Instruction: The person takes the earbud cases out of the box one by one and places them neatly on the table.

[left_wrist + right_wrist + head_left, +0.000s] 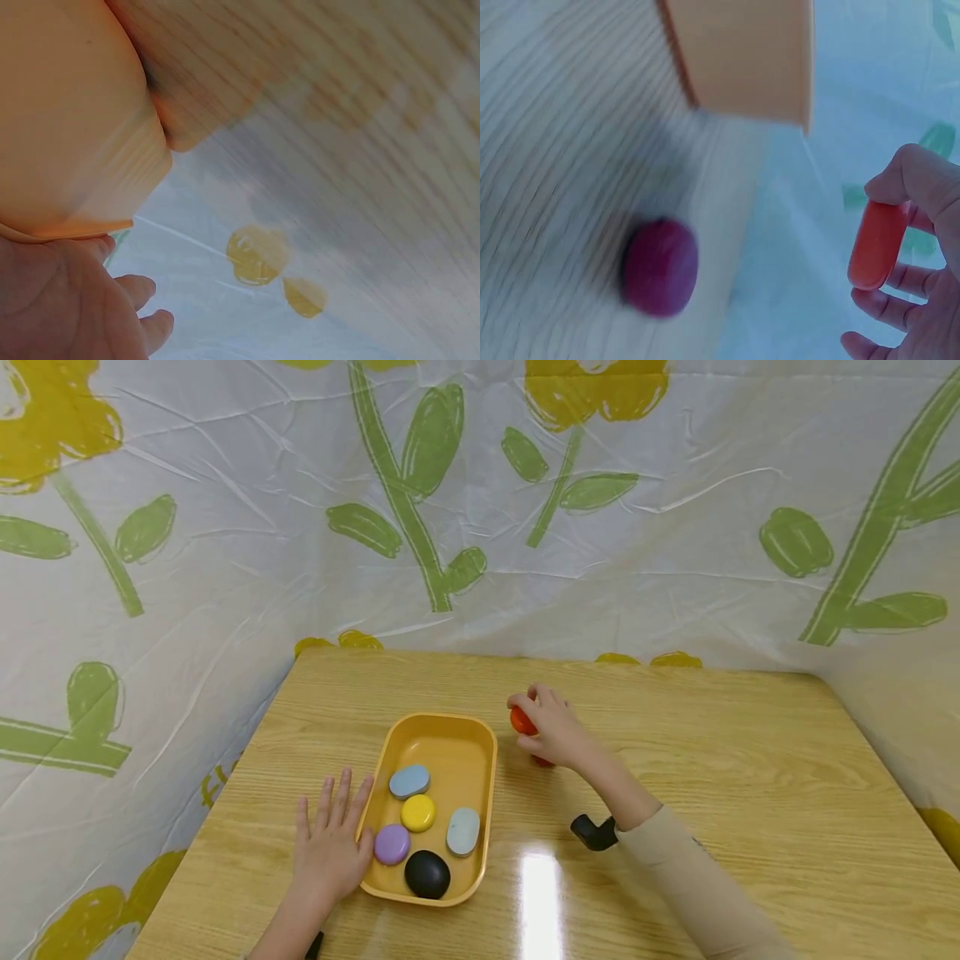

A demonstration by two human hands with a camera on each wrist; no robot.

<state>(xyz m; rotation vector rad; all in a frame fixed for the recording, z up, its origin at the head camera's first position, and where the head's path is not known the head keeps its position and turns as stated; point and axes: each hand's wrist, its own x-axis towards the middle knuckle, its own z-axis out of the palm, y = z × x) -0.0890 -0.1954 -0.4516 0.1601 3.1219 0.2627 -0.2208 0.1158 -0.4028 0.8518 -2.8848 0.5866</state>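
Note:
My right hand (558,731) pinches an orange-red smooth pebble (522,720) between thumb and fingers, to the right of a yellow-orange tray (457,756). The right wrist view shows this pebble (878,244) held off the table, while a dark red pebble (661,268) rests on the wood. In the head view my hand partly covers that dark red one. With fingers spread and straight, my left hand (330,852) rests against the tray's left side. Inside the tray lie a blue pebble (409,782), a yellow one (417,813), a purple one (392,844), a pale grey one (463,832) and a black one (427,874).
A wooden table (720,760) carries everything. White cloth (480,627) with flower prints hangs behind it and along both sides. A black strap-like piece (592,832) shows at the right sleeve, and light glares on the table (541,902) right of the tray.

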